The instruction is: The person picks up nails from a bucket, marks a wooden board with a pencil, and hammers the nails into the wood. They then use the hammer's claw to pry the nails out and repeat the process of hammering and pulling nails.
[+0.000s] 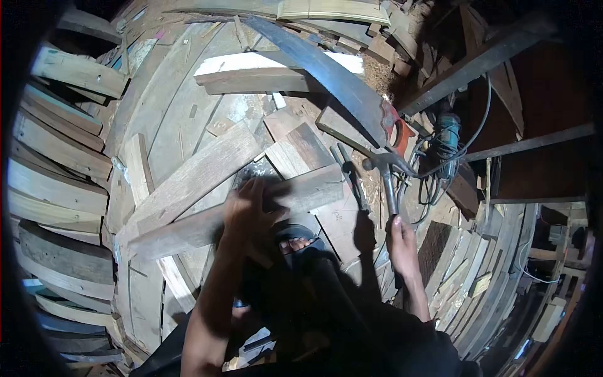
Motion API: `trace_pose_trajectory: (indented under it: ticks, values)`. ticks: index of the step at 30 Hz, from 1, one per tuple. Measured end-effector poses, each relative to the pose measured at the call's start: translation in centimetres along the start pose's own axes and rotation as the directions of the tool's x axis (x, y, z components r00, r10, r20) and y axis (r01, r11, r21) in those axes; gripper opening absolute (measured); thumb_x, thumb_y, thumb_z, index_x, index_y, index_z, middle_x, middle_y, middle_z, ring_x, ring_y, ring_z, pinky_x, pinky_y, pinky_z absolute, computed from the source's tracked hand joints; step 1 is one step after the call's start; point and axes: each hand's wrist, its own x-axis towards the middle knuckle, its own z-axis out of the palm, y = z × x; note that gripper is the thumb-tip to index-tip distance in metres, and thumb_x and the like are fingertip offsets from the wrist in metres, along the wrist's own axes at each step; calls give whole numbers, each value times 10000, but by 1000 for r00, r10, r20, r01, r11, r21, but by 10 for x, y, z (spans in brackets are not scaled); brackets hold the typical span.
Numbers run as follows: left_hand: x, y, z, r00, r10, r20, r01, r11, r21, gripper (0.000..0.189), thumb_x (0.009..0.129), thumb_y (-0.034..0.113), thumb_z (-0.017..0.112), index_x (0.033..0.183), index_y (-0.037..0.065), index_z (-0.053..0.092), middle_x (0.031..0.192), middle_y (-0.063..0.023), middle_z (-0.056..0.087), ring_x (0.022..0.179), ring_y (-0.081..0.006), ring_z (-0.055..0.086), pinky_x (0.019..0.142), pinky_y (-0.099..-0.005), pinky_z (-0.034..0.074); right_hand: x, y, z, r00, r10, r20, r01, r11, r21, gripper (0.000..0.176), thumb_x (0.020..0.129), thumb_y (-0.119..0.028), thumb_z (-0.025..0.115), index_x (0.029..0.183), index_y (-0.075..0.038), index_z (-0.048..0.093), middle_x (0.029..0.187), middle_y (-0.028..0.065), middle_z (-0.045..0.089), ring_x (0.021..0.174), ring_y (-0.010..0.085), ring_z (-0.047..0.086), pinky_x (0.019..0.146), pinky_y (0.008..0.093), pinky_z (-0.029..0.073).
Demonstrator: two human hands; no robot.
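My left hand [246, 210] grips a long wooden board [308, 196] around its middle, with the fingers in shadow. The board slants across in front of me, its right end higher in the view. In my right hand [402, 246] is a claw hammer [388, 182], fingers closed around its handle and the head pointing away from me. A second plank [195, 169] lies just beyond the board. Short wood blocks [295, 151] sit under and beside the board's right end. My sandalled foot [297, 244] shows below the board.
A large handsaw [314, 66] with a red handle [397, 129] lies beyond the hammer, across a thick timber [260, 80]. A teal power tool [448, 135] with a looping cable lies at the right. Curved wooden ribs [63, 163] line the left side. Slim metal tools [355, 179] lie near the hammer.
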Motion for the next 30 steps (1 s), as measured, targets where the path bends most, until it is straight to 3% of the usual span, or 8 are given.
trace_pose_trajectory:
  ticks: [2,8,11,14,20,23,27,30]
  values:
    - [-7,29,-16,995,15,-94,-3,992,126,548,723,299,920,1159,120,641,1102,-113,705,1033,-359,710,892,-491,527,-7,-5,6,999,34,1,-34,999,3,567,1185,-477,412,873,-35,579,719,-33,459,694,92,430,618,341,374]
    - [-22,45,6,964,-225,140,187,952,243,411,837,150,798,1197,93,607,1207,-134,640,1174,-395,642,968,-546,487,-13,12,13,1000,24,9,-24,999,42,526,1185,-436,441,890,-19,571,703,-29,456,682,104,435,616,346,391]
    - [-43,36,37,998,-3,-59,14,985,175,437,844,146,777,1228,79,580,1344,-190,574,1330,-429,553,1047,-586,455,-17,7,15,1000,16,-6,-16,1000,12,524,1185,-434,443,873,-29,558,698,-38,445,661,92,417,587,335,372]
    - [-53,25,61,990,108,-89,-73,942,327,454,847,138,771,1250,75,573,1475,-240,507,1430,-456,476,1135,-603,406,-14,31,19,1000,21,-12,-21,1000,-16,505,1180,-418,457,891,-18,565,692,-11,443,665,110,422,595,355,372]
    - [-56,17,68,997,50,-66,-27,951,307,416,921,147,707,1311,85,578,1591,-245,455,1461,-434,468,1173,-611,374,-24,41,20,999,-28,-20,26,997,-74,499,1166,-424,484,982,17,629,692,18,461,682,129,426,613,382,379]
    - [-66,-39,102,987,155,-47,-116,880,461,447,935,213,716,1340,79,581,1589,-219,475,1462,-423,473,1178,-607,362,-26,38,19,1000,11,-2,-11,996,-89,506,1166,-424,481,1010,32,635,677,28,463,676,139,435,614,389,391]
    - [-47,0,73,980,-178,-89,188,975,121,569,937,379,751,1380,64,583,1500,-199,559,1406,-406,520,1167,-593,361,-22,30,8,998,-59,-38,53,989,-137,507,1171,-402,453,986,42,612,677,56,475,684,163,467,637,406,423]
    - [-32,31,65,951,-277,-138,297,942,158,643,945,480,739,1398,50,581,1411,-196,611,1344,-404,554,1146,-587,371,-23,4,1,966,-240,-98,234,970,-65,478,1176,-370,435,954,18,606,728,21,499,703,149,471,644,384,416]
